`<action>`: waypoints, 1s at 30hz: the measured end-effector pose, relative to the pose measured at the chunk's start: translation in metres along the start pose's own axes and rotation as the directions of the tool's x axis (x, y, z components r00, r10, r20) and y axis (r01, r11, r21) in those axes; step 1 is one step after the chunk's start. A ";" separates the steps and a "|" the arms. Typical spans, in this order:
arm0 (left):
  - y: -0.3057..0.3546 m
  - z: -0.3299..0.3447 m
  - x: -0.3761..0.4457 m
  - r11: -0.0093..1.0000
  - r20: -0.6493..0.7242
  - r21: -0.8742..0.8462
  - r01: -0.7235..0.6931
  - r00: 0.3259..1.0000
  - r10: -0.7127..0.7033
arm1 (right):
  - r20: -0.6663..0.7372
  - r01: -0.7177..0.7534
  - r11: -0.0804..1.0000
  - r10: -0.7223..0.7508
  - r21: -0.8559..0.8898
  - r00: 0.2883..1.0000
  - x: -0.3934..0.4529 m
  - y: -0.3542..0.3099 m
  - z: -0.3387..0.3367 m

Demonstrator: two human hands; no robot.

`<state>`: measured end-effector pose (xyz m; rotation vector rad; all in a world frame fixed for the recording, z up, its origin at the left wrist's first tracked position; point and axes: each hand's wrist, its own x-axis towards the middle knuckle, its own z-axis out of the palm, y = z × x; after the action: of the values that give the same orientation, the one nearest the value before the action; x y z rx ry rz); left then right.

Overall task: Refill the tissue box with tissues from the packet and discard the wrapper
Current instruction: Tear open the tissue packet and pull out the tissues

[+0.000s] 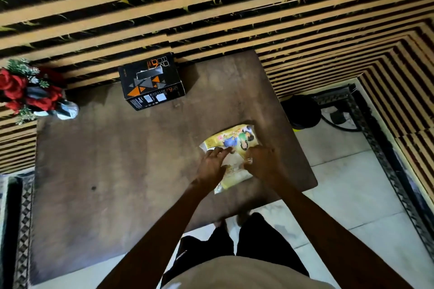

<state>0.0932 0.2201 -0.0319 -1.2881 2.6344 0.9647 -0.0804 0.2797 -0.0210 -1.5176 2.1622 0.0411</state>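
Observation:
A yellow tissue packet [231,138] with a colourful printed picture lies flat on the brown table [117,159], toward its right side. My left hand [212,165] rests on the packet's near left part with fingers spread. My right hand [264,162] pinches the wrapper at its near right part. Both hands cover the packet's near half. The black tissue box [151,82] with orange triangles stands at the table's far edge, its top slot facing up, well apart from both hands.
A vase of red flowers [30,91] stands at the table's far left corner. A slatted striped wall [211,7] runs behind the table. A dark round bin [301,111] sits on the tiled floor to the right of the table.

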 end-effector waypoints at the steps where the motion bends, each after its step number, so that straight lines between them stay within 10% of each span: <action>1: -0.002 0.003 0.004 1.000 0.020 0.007 0.024 0.999 -0.024 | 0.059 -0.022 1.000 0.023 -0.011 0.998 0.005 0.001 0.002; 6: -0.003 0.011 0.012 0.996 0.033 -0.001 0.092 0.995 -0.092 | 0.161 -0.020 0.987 -0.006 0.158 0.987 0.021 0.001 -0.001; 13: -0.004 0.013 0.012 0.994 0.016 -0.044 0.097 0.995 -0.096 | -0.107 0.092 0.939 -0.060 0.332 0.992 0.003 0.014 0.026; 20: -0.002 0.027 0.003 0.995 0.024 0.038 0.093 0.995 -0.094 | 0.024 -0.034 0.866 0.025 0.500 0.999 0.004 0.009 0.030; 30: 0.004 0.022 0.005 0.992 0.016 0.074 0.098 0.995 -0.100 | -0.189 0.043 0.966 0.006 0.254 0.982 -0.014 0.019 0.036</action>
<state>0.0829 0.2305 -0.0489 -1.3704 2.5381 0.8544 -0.0800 0.3097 -0.0518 -1.4391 2.1959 -0.3899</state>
